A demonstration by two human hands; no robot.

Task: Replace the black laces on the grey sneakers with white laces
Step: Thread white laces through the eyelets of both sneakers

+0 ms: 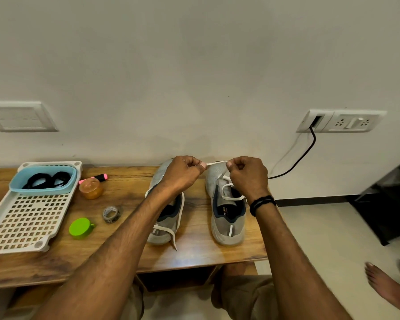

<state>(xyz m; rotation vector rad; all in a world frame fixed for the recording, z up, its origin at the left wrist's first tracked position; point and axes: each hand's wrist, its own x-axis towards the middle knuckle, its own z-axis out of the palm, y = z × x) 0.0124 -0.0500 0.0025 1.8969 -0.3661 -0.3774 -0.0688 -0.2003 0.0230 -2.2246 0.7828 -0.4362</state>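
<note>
Pinching a short stretch of white lace (216,163) tight between them, the left hand (183,173) and the right hand (247,179) are held above the toes of the shoes. Both hands have curled fingers, with thumb and forefinger closed on the lace. The grey right sneaker (219,229) has white lace running loosely through its eyelets. The grey left sneaker (162,236) also carries white lace, and one end hangs down onto the worktop (129,188). The black laces (46,180) lie coiled in a blue tub (42,190), which stands in a white perforated tray (26,218) at the left.
</note>
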